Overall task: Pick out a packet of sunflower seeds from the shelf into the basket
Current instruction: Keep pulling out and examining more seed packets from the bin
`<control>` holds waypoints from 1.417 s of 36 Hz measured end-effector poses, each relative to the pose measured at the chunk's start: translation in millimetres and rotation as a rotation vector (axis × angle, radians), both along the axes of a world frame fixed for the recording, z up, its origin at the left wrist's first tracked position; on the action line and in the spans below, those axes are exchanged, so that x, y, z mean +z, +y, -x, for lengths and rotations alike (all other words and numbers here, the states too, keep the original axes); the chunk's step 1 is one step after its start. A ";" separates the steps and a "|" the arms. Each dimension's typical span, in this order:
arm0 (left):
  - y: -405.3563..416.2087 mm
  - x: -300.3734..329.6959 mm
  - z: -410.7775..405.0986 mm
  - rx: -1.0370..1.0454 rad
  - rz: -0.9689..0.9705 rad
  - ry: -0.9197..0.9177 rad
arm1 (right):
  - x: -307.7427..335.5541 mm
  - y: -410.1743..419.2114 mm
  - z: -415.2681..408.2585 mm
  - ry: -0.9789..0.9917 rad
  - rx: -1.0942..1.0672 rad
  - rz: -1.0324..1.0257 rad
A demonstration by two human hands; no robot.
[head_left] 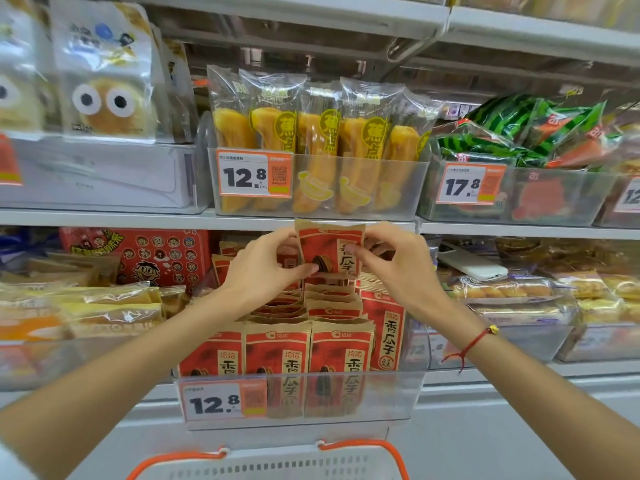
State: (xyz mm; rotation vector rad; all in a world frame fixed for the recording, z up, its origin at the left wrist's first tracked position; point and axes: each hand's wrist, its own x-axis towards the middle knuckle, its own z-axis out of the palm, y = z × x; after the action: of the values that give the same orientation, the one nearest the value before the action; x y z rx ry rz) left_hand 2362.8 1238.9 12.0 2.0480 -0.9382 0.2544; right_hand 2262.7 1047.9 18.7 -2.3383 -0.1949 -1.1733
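Observation:
A small red and brown sunflower seed packet (330, 249) is held up just under the upper shelf edge. My left hand (266, 268) pinches its lower left side and my right hand (394, 268) grips its right side. Below it, a clear plastic bin (391, 396) on the lower shelf holds several more packets of the same seeds (277, 351) in rows. The white basket (277, 467) with orange handles shows at the bottom edge, straight below the bin.
A clear bin of yellow banana cakes (311, 133) sits on the shelf above, with watermelon-pattern packs (519, 129) to its right. Bread packs (104, 306) lie left of the seeds, and more pastries (519, 292) lie to the right. A red cartoon box (145, 254) stands behind.

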 end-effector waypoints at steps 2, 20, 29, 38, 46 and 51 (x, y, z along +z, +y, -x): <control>1.8 -3.0 5.5 -0.018 0.021 0.009 | 5.4 10.0 9.0 -0.063 0.037 0.014; 62.1 -40.4 92.7 -0.180 0.377 0.333 | -25.9 79.8 62.0 0.189 0.275 -0.635; 68.9 -84.0 103.1 -0.131 0.426 0.543 | -76.9 86.2 70.9 0.357 0.184 -0.818; 69.9 -99.1 100.5 -0.135 0.363 0.584 | -85.1 80.3 72.9 0.320 0.145 -0.681; 74.2 -103.0 99.4 -0.256 0.175 0.611 | -79.4 72.3 70.5 0.282 0.045 -0.744; 75.6 -104.9 96.4 -0.269 0.122 0.609 | -79.0 72.7 72.8 0.264 0.044 -0.752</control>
State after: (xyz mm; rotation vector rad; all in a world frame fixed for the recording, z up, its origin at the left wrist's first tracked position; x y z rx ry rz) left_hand 2266.4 1314.4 -92.9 1.7054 -0.7711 -0.4265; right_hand 2189.9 1120.6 -60.3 -1.7704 0.2504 -0.7242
